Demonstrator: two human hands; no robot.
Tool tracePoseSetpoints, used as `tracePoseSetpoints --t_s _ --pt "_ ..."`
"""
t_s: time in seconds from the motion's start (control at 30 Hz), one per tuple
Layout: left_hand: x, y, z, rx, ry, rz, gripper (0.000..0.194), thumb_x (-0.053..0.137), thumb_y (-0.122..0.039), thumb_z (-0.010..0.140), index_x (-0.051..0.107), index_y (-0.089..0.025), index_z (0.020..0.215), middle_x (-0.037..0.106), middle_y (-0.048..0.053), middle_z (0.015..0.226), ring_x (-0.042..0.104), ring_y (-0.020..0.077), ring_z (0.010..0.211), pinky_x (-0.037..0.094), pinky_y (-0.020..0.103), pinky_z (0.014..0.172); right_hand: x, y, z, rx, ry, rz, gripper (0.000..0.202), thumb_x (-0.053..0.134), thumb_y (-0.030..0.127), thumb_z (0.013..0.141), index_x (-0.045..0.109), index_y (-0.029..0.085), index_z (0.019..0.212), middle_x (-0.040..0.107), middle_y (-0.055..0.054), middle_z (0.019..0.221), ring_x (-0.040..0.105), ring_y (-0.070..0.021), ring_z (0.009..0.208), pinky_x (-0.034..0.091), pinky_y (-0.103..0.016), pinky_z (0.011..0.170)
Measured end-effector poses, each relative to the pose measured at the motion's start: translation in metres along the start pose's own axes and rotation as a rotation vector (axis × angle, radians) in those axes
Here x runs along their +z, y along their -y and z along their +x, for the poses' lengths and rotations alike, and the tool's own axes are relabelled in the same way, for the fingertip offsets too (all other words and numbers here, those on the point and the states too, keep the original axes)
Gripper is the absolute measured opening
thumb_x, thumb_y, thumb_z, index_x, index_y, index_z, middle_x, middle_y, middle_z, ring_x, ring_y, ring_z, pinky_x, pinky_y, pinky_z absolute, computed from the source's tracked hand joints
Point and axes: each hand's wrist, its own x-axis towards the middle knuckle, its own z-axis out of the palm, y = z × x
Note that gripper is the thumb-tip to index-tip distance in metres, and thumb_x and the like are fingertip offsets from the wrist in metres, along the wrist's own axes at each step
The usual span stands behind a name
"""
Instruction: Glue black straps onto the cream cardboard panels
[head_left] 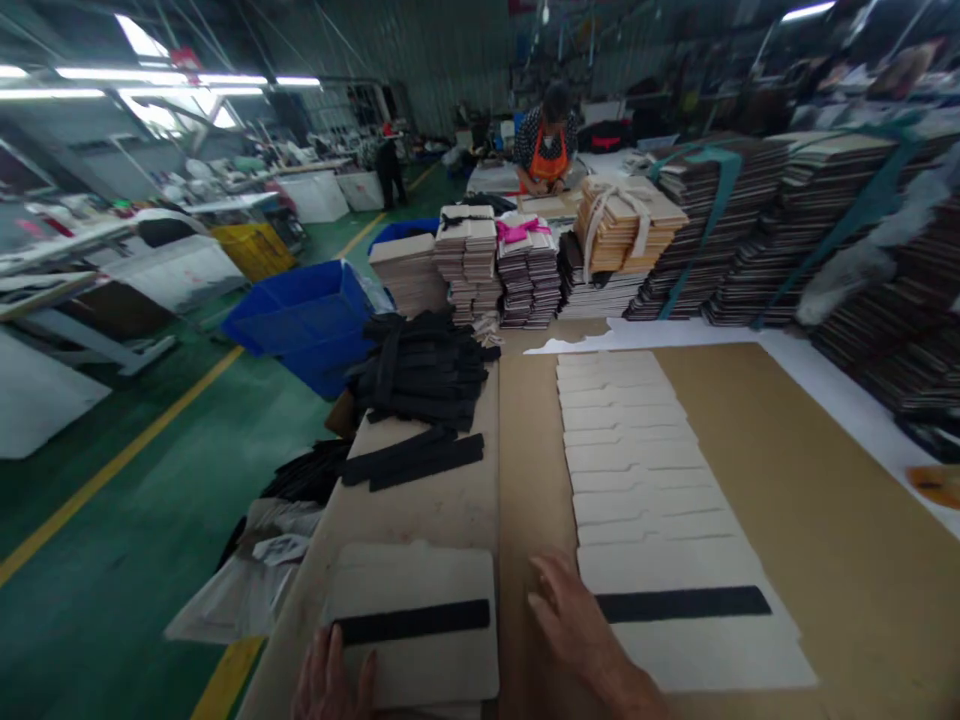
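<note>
I count two cards stripped so far: left hand (330, 680) flat, fingers spread, on the card (416, 620) at 7 o'clock, right hand (574, 620) open beside the nearest card (697, 630) of the row (637, 450), whose remaining cards lie bare toward 12, loose black strips (412, 460) waiting at 10.

Both hands, left (330, 680) and right (574, 620), lie flat, fingers spread.

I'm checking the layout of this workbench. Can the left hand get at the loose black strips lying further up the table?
Probably yes. The left hand rests on the near board, and the loose black strips lie straight ahead across bare tabletop, with nothing between them.
</note>
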Motion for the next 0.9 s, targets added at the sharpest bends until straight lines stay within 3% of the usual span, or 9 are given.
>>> tracePoseSetpoints --t_s 0.1,0.2,0.33,0.5,0.7,0.9 --pt "-0.006 -0.018 -0.008 0.029 -0.030 0.121 0.064 0.036 -0.043 0.094 0.026 -0.016 0.151 0.035 0.018 0.154 0.028 0.0336 0.144 0.031 0.057 0.112 0.043 0.034 0.001 -0.018 0.063 -0.067 0.042 0.049 0.019 0.081 0.062 0.017 0.120 0.061 -0.012 0.120 0.057 -0.0262 0.113 0.047 -0.040 0.101" --pt "-0.007 -0.028 -0.009 0.020 -0.002 0.204 0.062 0.036 -0.041 0.096 0.028 -0.013 0.150 0.034 0.019 0.154 0.031 0.0338 0.142 0.030 0.055 0.112 0.061 0.044 -0.001 -0.038 0.124 -0.073 0.039 0.047 0.017 0.081 0.063 0.014 0.117 0.059 -0.015 0.114 0.054 -0.0282 0.112 0.042 -0.042 0.104" --pt "-0.008 -0.029 -0.010 -0.012 0.010 0.244 0.060 0.038 -0.039 0.096 0.031 -0.011 0.149 0.031 0.018 0.156 0.029 0.0335 0.143 0.028 0.053 0.113 0.069 0.044 -0.005 -0.050 0.142 -0.101 0.039 0.046 0.019 0.083 0.061 0.014 0.118 0.055 -0.015 0.111 0.053 -0.0283 0.107 0.045 -0.042 0.101" --pt "-0.009 -0.029 -0.011 0.008 0.019 0.248 0.059 0.041 -0.037 0.095 0.036 -0.007 0.146 0.031 0.020 0.156 0.028 0.0342 0.143 0.027 0.053 0.114 0.072 0.042 0.002 0.057 -0.016 -0.069 0.045 0.048 0.026 0.081 0.055 0.013 0.123 0.050 -0.016 0.121 0.046 -0.0309 0.119 0.037 -0.047 0.109" --pt "-0.008 -0.029 -0.011 0.006 0.016 0.261 0.058 0.042 -0.035 0.095 0.036 -0.007 0.146 0.032 0.019 0.155 0.026 0.0327 0.144 0.025 0.052 0.115 0.076 0.044 0.021 0.144 -0.032 0.078 0.038 0.056 0.033 0.073 0.062 0.018 0.107 0.055 -0.014 0.111 0.049 -0.0319 0.114 0.036 -0.048 0.108" --pt "-0.010 -0.032 -0.012 -0.016 0.024 0.256 0.058 0.039 -0.034 0.096 0.034 -0.010 0.148 0.030 0.018 0.157 0.024 0.0307 0.146 0.024 0.051 0.116 0.078 0.056 0.014 0.313 -0.055 0.272 0.040 0.053 0.046 0.076 0.061 0.017 0.102 0.065 -0.011 0.100 0.061 -0.0268 0.093 0.049 -0.039 0.088"
